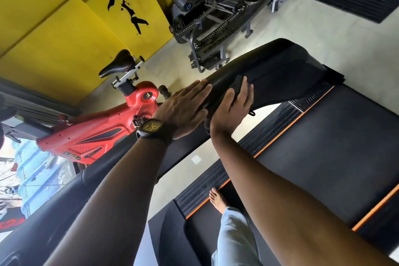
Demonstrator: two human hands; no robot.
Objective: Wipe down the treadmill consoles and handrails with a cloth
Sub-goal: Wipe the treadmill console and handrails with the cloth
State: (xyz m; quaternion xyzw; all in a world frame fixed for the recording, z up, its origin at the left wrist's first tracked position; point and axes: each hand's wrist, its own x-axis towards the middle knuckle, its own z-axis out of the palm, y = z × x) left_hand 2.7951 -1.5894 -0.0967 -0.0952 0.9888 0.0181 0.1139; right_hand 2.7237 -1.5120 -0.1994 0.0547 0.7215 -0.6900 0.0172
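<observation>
Handrail [269,75] wipe in hand: my straight right fingers [246,95] press the cloth [237,84] onto it, left fingers [200,90] rest flat alongside; next stroke likely needs steady pressure lengthwise.

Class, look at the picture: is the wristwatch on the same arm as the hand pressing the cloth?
No: the wristwatch sits at the wrist of the left hand, while the right hand presses the cloth.

cloth [237,83] mostly under right hand [234,109], perhaps folded
</observation>
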